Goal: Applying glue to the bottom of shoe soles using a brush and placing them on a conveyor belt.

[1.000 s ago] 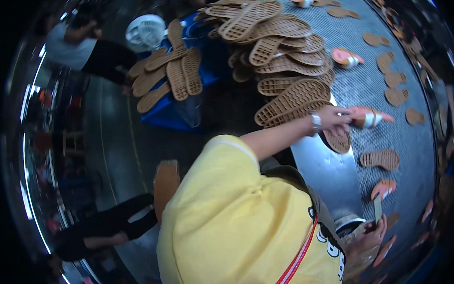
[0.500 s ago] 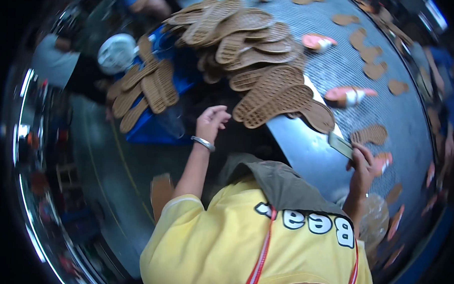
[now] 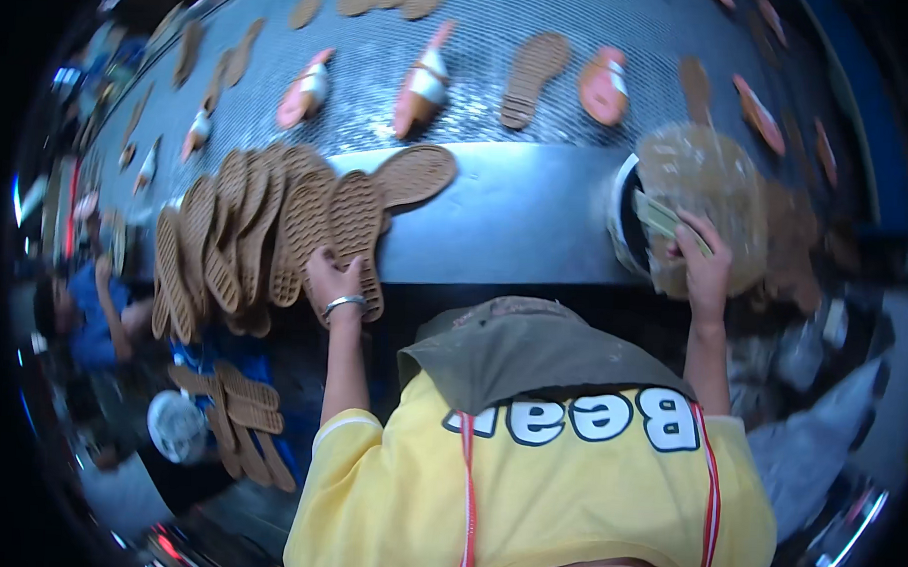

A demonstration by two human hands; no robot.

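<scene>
My left hand (image 3: 331,281), with a silver bracelet at the wrist, is at the near end of a pile of brown shoe soles. Its thumb and fingers close on the lower end of a ridged shoe sole (image 3: 355,220) at the pile's right side. In my right hand (image 3: 703,254) is a flat, pale green tool (image 3: 658,217), its kind not clear. The tool's far end is over the dark mouth of a round container (image 3: 628,222), beside crumpled clear plastic (image 3: 703,162). What the container holds is too dark to make out.
A smooth metal ledge (image 3: 517,211) runs along a textured conveyor (image 3: 381,71). Pink-and-white shoe forms (image 3: 421,87) and single soles (image 3: 534,78) lie on it. More soles (image 3: 245,406) rest by a white bucket (image 3: 177,426) at lower left. A person in blue (image 3: 98,306) is at far left.
My view has swung right to face the conveyor. My left hand has gone from free air to the sole pile. My right hand has brought the green tool to the container.
</scene>
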